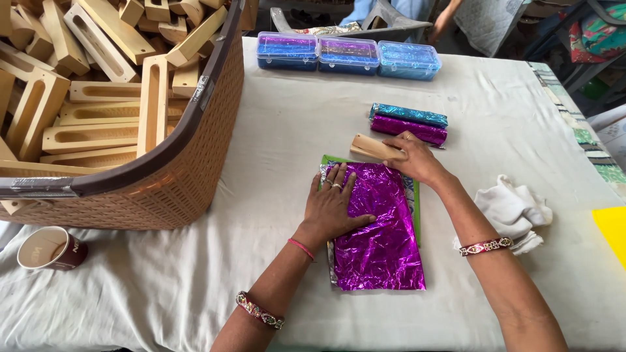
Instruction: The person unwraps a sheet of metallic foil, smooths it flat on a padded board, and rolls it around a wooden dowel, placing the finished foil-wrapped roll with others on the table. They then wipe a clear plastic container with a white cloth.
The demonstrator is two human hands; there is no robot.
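1. Foil sheet [381, 238], purple, lies flat on the white table cloth [195, 287], over a green board [416, 212].
2. Left hand [334, 207] pressed flat on it, fingers spread, gripping nothing.
3. Right hand [414, 158] closed on a wooden block [373, 147] at the sheet's far edge.
4. I see two wrapped blocks [409, 124] just beyond; basket [182, 176] of wooden pieces at left.
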